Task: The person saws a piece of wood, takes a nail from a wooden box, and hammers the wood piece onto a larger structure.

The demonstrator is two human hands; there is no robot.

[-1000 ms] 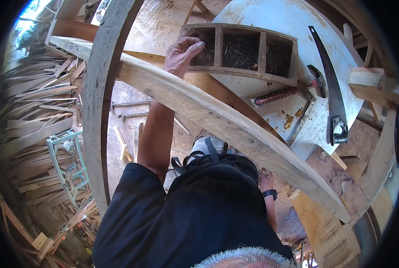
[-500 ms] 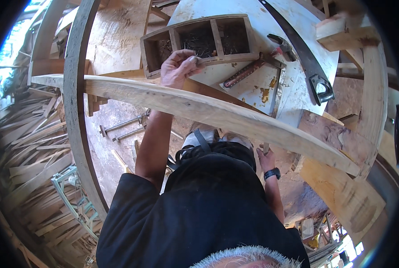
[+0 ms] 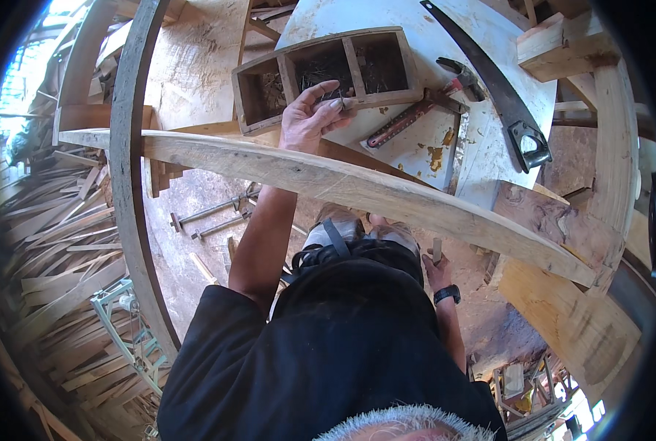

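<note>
My left hand (image 3: pixel 312 117) reaches over a long pale plank (image 3: pixel 343 184) to the near rim of a three-compartment wooden box (image 3: pixel 383 65) holding dark, thin bits. Its thumb and forefinger are closed on something small that I cannot make out. Below the plank, beside my leg, my right hand (image 3: pixel 438 272) grips a short wooden piece (image 3: pixel 437 248). On the white panel (image 3: pixel 328 18) right of the box lie a red-handled hammer (image 3: pixel 394 126), a dark metal tool (image 3: pixel 445 103) crossing it, and a handsaw (image 3: pixel 489 81).
An upright grey beam (image 3: pixel 126 213) crosses the left side. Metal clamps (image 3: pixel 210 213) lie on the floor (image 3: pixel 181 264). Piles of offcut strips (image 3: pixel 71 279) surround a pale green metal frame (image 3: pixel 115 323). Timber blocks (image 3: pixel 563 51) and a post (image 3: pixel 611 176) stand at right.
The view has swung, shifting the scene left and upward since the first frame. My left hand has moved rightward along the box, toward the middle compartment. The piece in my right hand has come into view.
</note>
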